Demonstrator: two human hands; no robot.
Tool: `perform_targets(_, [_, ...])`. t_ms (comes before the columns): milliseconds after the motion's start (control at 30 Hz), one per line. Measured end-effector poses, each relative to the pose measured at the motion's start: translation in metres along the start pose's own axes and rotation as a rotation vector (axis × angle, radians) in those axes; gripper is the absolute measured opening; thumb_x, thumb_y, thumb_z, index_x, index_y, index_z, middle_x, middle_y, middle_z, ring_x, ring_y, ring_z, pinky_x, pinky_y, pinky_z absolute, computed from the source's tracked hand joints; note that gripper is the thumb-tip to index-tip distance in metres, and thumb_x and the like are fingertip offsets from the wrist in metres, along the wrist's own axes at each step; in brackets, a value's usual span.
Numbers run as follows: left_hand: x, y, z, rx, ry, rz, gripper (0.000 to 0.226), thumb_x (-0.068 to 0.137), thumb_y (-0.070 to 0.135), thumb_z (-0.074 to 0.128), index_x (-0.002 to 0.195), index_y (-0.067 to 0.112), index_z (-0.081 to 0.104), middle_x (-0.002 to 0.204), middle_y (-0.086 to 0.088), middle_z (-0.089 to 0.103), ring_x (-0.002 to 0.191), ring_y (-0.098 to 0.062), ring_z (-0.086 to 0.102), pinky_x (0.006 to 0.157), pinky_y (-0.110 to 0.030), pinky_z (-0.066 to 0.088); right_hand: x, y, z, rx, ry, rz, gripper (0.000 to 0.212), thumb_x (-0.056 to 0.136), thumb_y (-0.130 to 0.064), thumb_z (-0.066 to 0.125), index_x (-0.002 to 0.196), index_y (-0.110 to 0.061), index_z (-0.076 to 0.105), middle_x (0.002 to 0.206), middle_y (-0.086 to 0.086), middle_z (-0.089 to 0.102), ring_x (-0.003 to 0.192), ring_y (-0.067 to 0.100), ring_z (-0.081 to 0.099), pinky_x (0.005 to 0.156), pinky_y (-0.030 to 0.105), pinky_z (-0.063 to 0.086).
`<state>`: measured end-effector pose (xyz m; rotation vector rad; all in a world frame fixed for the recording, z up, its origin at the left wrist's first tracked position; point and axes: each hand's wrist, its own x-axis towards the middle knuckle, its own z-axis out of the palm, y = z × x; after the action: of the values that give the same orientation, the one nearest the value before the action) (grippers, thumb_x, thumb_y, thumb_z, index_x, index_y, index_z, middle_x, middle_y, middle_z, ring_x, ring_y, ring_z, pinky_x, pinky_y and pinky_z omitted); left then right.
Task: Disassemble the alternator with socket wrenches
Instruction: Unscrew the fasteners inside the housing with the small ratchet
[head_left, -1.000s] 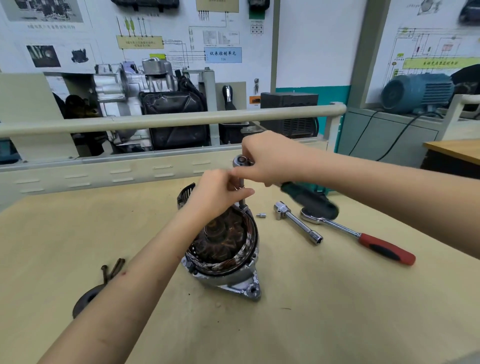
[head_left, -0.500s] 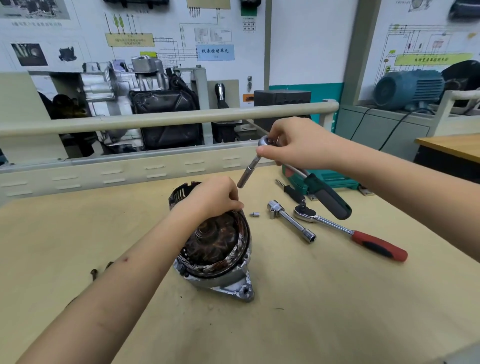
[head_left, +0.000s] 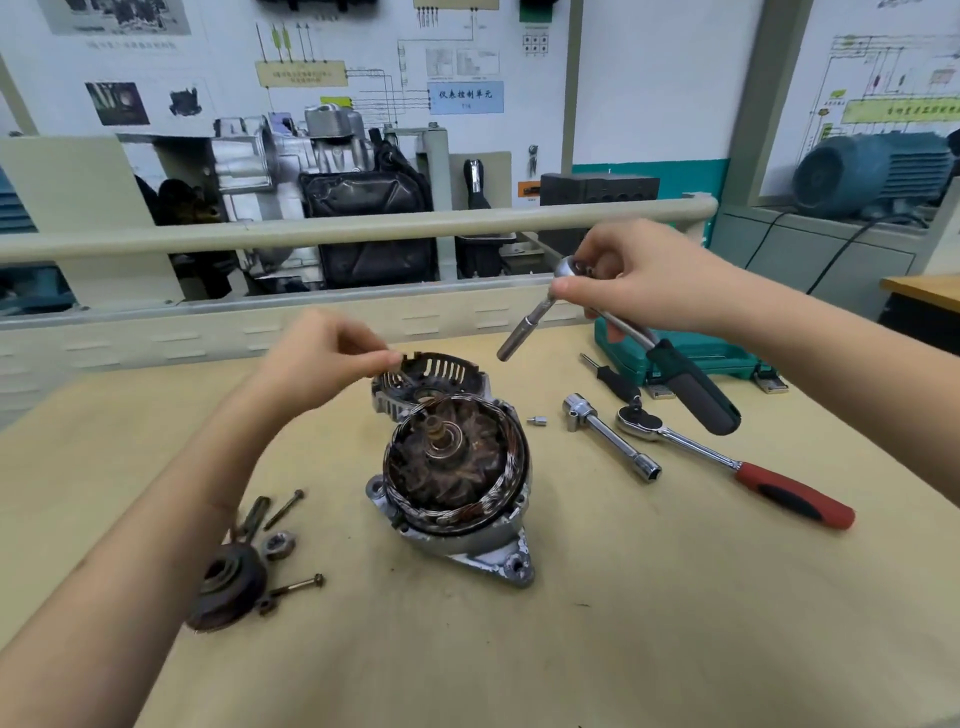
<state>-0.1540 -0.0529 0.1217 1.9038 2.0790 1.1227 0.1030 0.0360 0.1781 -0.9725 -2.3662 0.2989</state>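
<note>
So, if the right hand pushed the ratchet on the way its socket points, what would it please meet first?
Probably the slotted rear cover behind the alternator; the right hand aims the ratchet's socket down-left toward it, though depth is unclear.

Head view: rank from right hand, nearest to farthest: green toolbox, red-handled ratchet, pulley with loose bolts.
From the right hand, which grips the green-handled ratchet:
1. Green toolbox, just below and behind the hand at the table's far right.
2. Red-handled ratchet, lying on the table nearer the camera, right of the alternator.
3. Pulley with loose bolts, far across at the near left.
</note>
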Motion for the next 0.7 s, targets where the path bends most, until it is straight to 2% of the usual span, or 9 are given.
perform_targets(100, [-0.036, -0.047, -0.006, 0.056, 0.008, -0.130, 0.009, 0.078, 0.022, 0.071, 0.076, 0.014, 0.072, 0.065, 0.006, 0.065, 0.060, -0.004, 0.054, 0.047, -0.007, 0.037, 0.002, -0.011, 0.008, -0.002, -0.037, -0.045, 0.030, 0.087, -0.042, 0.057, 0.095, -0.013, 0.054, 0.068, 0.001, 0.069, 0.045, 0.001, 0.061, 0.045, 0.007, 0.040])
perform_targets(233, [-0.076, -0.090, 0.004, 0.117, -0.078, -0.247, 0.006, 0.077, 0.018, 0.073, 0.073, 0.014, 0.071, 0.070, 0.003, 0.068, 0.069, -0.016, 0.063, 0.056, -0.012, 0.043, 0.005, -0.026, 0.018, 0.028, -0.046, -0.093, 0.028, 0.086, -0.041, 0.058, 0.093, -0.014, 0.054, 0.062, -0.005, 0.067, 0.047, 0.004, 0.062, 0.048, 0.008, 0.040])
perform_targets(300, [-0.088, -0.102, 0.013, 0.217, -0.166, -0.242, 0.007, 0.079, 0.019, 0.071, 0.079, 0.013, 0.071, 0.075, 0.003, 0.067, 0.072, -0.016, 0.061, 0.057, -0.009, 0.040, 0.006, -0.032, 0.021, 0.048, -0.055, -0.107, 0.027, 0.086, -0.040, 0.058, 0.093, -0.014, 0.054, 0.062, -0.006, 0.066, 0.048, 0.005, 0.063, 0.050, 0.010, 0.043])
perform_targets(400, [-0.095, -0.112, 0.023, 0.458, -0.299, -0.216, 0.012, 0.084, 0.027, 0.065, 0.090, 0.017, 0.069, 0.092, 0.004, 0.065, 0.087, -0.013, 0.057, 0.074, -0.021, 0.045, 0.006, -0.037, 0.023, 0.060, -0.061, -0.123, 0.027, 0.086, -0.040, 0.058, 0.093, -0.014, 0.055, 0.062, -0.006, 0.066, 0.048, 0.004, 0.063, 0.051, 0.012, 0.044])
perform_targets(467, [-0.096, -0.113, 0.025, 0.567, -0.328, -0.201, 0.016, 0.086, 0.031, 0.061, 0.097, 0.020, 0.066, 0.103, 0.005, 0.064, 0.097, -0.013, 0.056, 0.081, -0.025, 0.045, 0.005, -0.038, 0.023, 0.052, -0.060, -0.128, 0.026, 0.086, -0.041, 0.058, 0.092, -0.015, 0.055, 0.059, -0.008, 0.065, 0.048, 0.004, 0.062, 0.048, 0.008, 0.041])
perform_targets(533, [-0.093, -0.110, 0.026, 0.631, -0.297, -0.151, 0.025, 0.088, 0.037, 0.058, 0.105, 0.019, 0.064, 0.109, 0.004, 0.062, 0.102, -0.014, 0.055, 0.081, -0.024, 0.043, 0.003, -0.038, 0.023, 0.042, -0.060, -0.132, 0.025, 0.085, -0.041, 0.058, 0.090, -0.017, 0.054, 0.056, -0.008, 0.065, 0.048, 0.002, 0.061, 0.048, 0.006, 0.039])
perform_targets(600, [-0.086, -0.102, 0.028, 0.454, -0.184, -0.131, 0.034, 0.086, 0.040, 0.059, 0.109, 0.016, 0.063, 0.112, 0.002, 0.062, 0.101, -0.012, 0.055, 0.079, -0.020, 0.039, 0.001, -0.038, 0.023, 0.048, -0.067, -0.132, 0.022, 0.084, -0.041, 0.058, 0.087, -0.020, 0.054, 0.058, -0.006, 0.066, 0.047, 0.000, 0.061, 0.049, 0.007, 0.040])
perform_targets(667, [-0.074, -0.086, 0.032, 0.004, -0.141, -0.192, 0.047, 0.079, 0.046, 0.066, 0.116, 0.018, 0.059, 0.120, 0.004, 0.058, 0.107, -0.006, 0.052, 0.085, -0.016, 0.036, -0.002, -0.037, 0.023, 0.052, -0.072, -0.134, 0.019, 0.084, -0.041, 0.058, 0.083, -0.023, 0.052, 0.057, -0.006, 0.066, 0.047, 0.000, 0.060, 0.049, 0.008, 0.040])
perform_targets(700, [-0.067, -0.077, 0.035, -0.214, -0.203, -0.216, 0.061, 0.074, 0.052, 0.069, 0.125, 0.022, 0.051, 0.127, 0.007, 0.051, 0.115, -0.006, 0.048, 0.092, -0.018, 0.035, -0.004, -0.037, 0.023, 0.052, -0.074, -0.136, 0.018, 0.084, -0.040, 0.058, 0.082, -0.024, 0.052, 0.057, -0.007, 0.066, 0.046, -0.001, 0.060, 0.048, 0.008, 0.040])
